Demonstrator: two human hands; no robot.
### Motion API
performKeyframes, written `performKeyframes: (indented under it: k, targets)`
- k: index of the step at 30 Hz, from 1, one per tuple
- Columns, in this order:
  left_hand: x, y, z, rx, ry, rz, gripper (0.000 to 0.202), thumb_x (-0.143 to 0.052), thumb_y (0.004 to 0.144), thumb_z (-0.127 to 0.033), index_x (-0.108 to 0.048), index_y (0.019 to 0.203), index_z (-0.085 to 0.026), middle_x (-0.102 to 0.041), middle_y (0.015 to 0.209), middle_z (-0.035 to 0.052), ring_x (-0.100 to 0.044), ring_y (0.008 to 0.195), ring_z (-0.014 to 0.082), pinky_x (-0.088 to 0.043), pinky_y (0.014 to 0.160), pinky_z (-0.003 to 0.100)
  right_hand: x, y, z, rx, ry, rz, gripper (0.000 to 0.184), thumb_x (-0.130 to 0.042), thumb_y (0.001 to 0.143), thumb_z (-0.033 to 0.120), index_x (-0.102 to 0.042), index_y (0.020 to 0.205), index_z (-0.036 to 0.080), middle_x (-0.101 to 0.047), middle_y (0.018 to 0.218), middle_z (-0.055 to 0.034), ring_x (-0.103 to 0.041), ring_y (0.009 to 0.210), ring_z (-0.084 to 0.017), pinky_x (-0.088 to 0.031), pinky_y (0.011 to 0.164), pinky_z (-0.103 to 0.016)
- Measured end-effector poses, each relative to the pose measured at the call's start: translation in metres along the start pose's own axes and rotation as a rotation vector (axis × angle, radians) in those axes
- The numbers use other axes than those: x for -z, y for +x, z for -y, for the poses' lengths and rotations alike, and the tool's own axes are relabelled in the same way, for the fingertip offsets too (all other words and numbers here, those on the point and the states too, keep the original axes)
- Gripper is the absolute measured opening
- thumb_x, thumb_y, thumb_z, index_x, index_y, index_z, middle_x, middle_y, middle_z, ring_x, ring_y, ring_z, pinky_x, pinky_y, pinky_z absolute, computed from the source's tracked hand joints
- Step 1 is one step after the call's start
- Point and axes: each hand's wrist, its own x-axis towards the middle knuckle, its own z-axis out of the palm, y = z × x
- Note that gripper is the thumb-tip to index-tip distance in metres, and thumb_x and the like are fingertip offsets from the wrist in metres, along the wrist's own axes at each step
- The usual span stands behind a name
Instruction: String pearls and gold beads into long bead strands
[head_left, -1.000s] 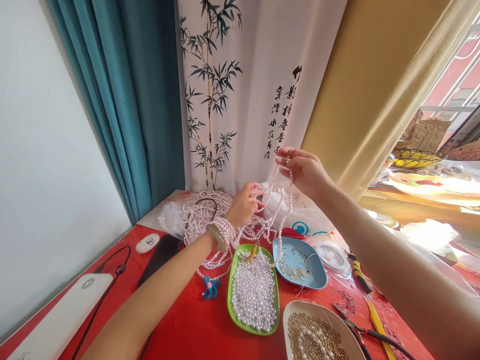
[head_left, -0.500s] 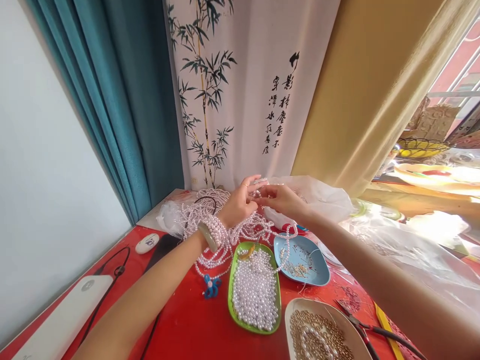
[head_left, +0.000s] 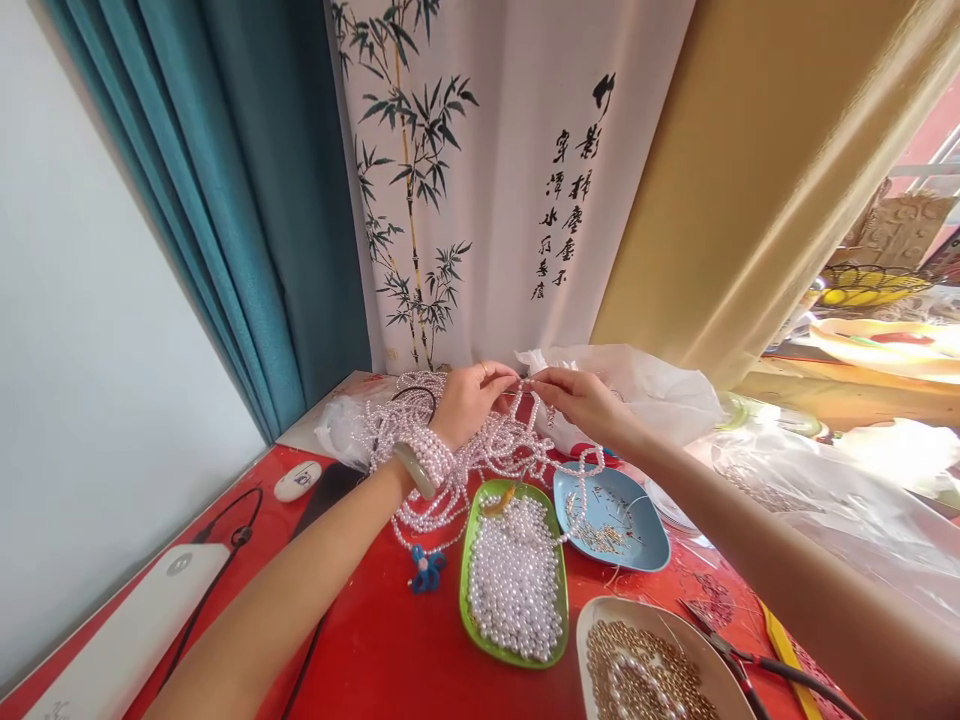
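Note:
Both my hands meet above a heap of pearl bead strands (head_left: pixel 480 455) at the back of the red table. My left hand (head_left: pixel 471 400), with a ring and a bangle at the wrist, pinches a strand of pearl beads (head_left: pixel 534 408) between thumb and finger. Close beside it, my right hand (head_left: pixel 581 400) pinches the same strand, which hangs in a loop between the fingertips. Just in front stand a green tray (head_left: pixel 465 600) full of loose pearl beads (head_left: pixel 517 585) and a blue tray (head_left: pixel 651 545) with small gold pieces. Another strand loops down over the blue tray's left edge.
A beige tray (head_left: pixel 589 640) with gold beads and a pearl loop sits at the front right, with pliers (head_left: pixel 731 655) and a yellow tool (head_left: pixel 787 655) beside it. A blue flower (head_left: pixel 427 570) lies left of the green tray. A white power strip (head_left: pixel 142 630) and plastic bags (head_left: pixel 637 390) flank the hands.
My hands have moved from overlapping to fingertip to fingertip, and a loop of the bead strand now shows hanging between them. The view has shifted slightly.

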Motion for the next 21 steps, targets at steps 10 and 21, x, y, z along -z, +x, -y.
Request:
performKeyframes:
  k: [10, 21]
  targets:
    - [-0.012, -0.001, -0.001, 0.114, -0.211, -0.029, 0.013, -0.051, 0.075, -0.028, -0.052, 0.074, -0.015, -0.046, 0.047, -0.0058, -0.04, 0.041, 0.0048, -0.03, 0.042, 0.016, -0.005, -0.006, -0.002, 0.039, -0.108, -0.054, 0.027, -0.033, 0.082, 0.032, -0.056, 0.079, 0.019, -0.058, 0.069, -0.0022, -0.048, 0.06, -0.013, -0.035, 0.057, -0.025]
    - [0.013, 0.0, -0.004, 0.264, -0.436, 0.272, 0.017, -0.058, 0.071, -0.031, -0.054, 0.071, -0.014, -0.033, 0.038, -0.0086, -0.022, 0.032, 0.0017, -0.014, 0.036, 0.017, 0.001, -0.007, -0.002, 0.281, -0.395, -0.147, 0.03, -0.031, 0.086, 0.033, -0.057, 0.095, 0.021, -0.06, 0.088, -0.0046, -0.054, 0.072, -0.014, -0.037, 0.064, -0.028]
